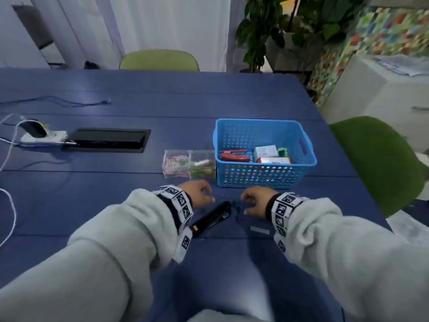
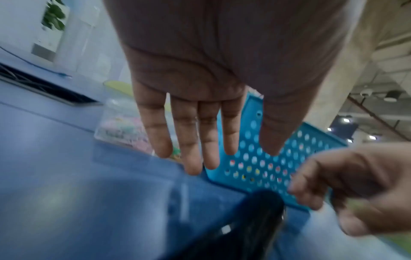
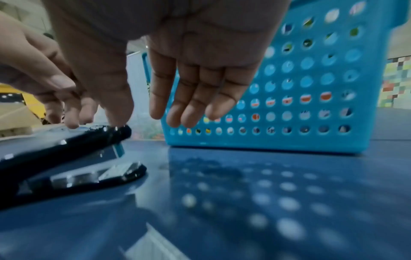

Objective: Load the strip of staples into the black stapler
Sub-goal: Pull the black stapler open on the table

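The black stapler (image 1: 212,217) lay diagonally between the empty, slack-fingered left hand (image 1: 197,194) and right hand (image 1: 254,201), the staple strip (image 1: 260,230) nearer the right.

**Non-task items on the blue table**

Blue perforated basket (image 1: 264,173) far right holds red stapler (image 1: 234,155) and small boxes (image 1: 267,152). Two clear containers (image 1: 189,167) just left, probably paper clips. Power strip (image 1: 44,137) far left beside black cable hatch (image 1: 109,140).
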### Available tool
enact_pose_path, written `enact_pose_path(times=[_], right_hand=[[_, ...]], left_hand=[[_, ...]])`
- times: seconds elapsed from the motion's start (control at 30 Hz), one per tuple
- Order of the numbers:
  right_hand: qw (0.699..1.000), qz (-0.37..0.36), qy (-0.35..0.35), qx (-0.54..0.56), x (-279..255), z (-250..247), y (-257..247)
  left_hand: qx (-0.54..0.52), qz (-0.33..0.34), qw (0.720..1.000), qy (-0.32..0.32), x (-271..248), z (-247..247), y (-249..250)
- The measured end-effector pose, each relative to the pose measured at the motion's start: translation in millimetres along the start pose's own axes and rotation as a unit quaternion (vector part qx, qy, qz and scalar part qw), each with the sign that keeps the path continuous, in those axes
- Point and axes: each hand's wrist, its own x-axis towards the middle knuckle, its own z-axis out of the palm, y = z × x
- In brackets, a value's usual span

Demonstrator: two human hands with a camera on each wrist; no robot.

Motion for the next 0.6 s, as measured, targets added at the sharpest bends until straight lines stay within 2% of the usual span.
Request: enact_pose_path(times=[0.13,0.23,0.43,0.6], right_hand=[[0.999,0.009,-0.037,-0.022,20,13,-3],[0.997,0.001,-0.067,-0.039,34,25,-6],[0.995,-0.022,-0.08,-0.052,50,35,-17],[0.993,-0.036,-0.084,-0.079,54,36,-15]], left_hand=[[0.022,-0.024,0.997,-0.064,10,21,2],[0.046,-0.01,0.995,-0.093,12,34,3],[0.07,0.008,0.992,-0.107,10,37,8],[0.064,0.03,0.994,-0.088,5,33,9]])
